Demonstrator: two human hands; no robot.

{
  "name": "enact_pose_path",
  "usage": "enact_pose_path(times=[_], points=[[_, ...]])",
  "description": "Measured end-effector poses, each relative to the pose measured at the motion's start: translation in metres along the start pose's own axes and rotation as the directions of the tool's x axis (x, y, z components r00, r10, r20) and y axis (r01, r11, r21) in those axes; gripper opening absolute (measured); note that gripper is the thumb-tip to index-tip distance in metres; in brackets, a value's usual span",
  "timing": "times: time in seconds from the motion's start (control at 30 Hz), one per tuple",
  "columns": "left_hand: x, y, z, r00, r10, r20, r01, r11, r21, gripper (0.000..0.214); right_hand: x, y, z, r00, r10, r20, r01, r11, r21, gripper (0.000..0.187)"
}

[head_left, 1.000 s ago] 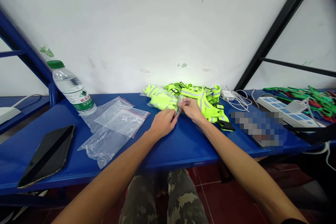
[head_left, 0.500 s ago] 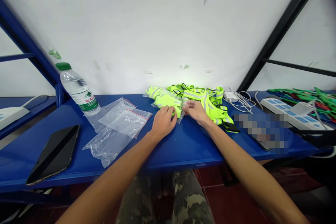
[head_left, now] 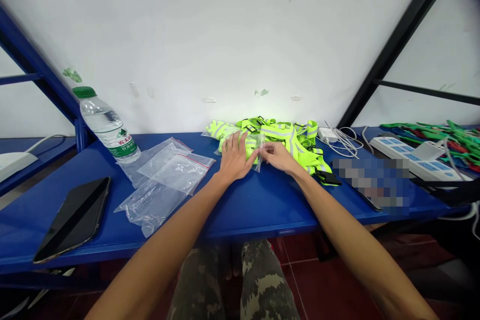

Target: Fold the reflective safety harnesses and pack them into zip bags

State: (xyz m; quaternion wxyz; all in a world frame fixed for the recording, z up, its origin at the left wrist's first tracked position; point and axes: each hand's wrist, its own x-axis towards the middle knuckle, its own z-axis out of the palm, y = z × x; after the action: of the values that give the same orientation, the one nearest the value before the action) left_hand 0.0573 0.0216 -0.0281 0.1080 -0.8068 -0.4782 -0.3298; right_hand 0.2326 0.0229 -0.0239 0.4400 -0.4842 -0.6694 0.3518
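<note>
1. Two hands reach in from the bottom of my view. The left hand (head_left: 235,158) lies palm down and open, fingers spread across the fabric.
2. The right hand (head_left: 279,156) lies flatter, its thumb and fingertips (head_left: 263,148) closed on the edge of a small, glossy clear plastic bag (head_left: 258,152), which stands between the hands.
3. Beneath and behind them sits a crumpled neon-yellow reflective vest (head_left: 279,135), with grey reflective strips and black straps, on a glossy blue tabletop (head_left: 262,205).
4. Left of the hands lie thin, wrinkled clear zip bags (head_left: 165,185) with red-lined seals, a ribbed plastic water bottle (head_left: 108,127) with a green cap, and a flat black smartphone (head_left: 73,220).
5. To the right, thin white cables (head_left: 343,142) coil near the vest.
</note>
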Motion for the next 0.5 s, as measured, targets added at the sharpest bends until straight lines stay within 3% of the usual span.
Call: enact_pose_path(times=[0.1,0.37,0.5], points=[[-0.001,-0.002,0.003,1.0,-0.011,0.011,0.011,1.0,0.017,0.065,0.002,0.001,-0.001,0.999,0.045,0.028,-0.047,0.998,0.051,0.025],[-0.004,-0.002,0.0,1.0,0.009,0.026,-0.008,1.0,-0.016,0.069,0.009,0.013,0.004,0.993,-0.006,-0.12,0.007,1.0,0.014,0.019],[-0.005,-0.001,-0.002,1.0,0.004,0.03,-0.004,1.0,-0.022,0.069,0.004,0.006,0.002,0.995,0.012,-0.096,-0.006,0.998,0.065,0.021]])
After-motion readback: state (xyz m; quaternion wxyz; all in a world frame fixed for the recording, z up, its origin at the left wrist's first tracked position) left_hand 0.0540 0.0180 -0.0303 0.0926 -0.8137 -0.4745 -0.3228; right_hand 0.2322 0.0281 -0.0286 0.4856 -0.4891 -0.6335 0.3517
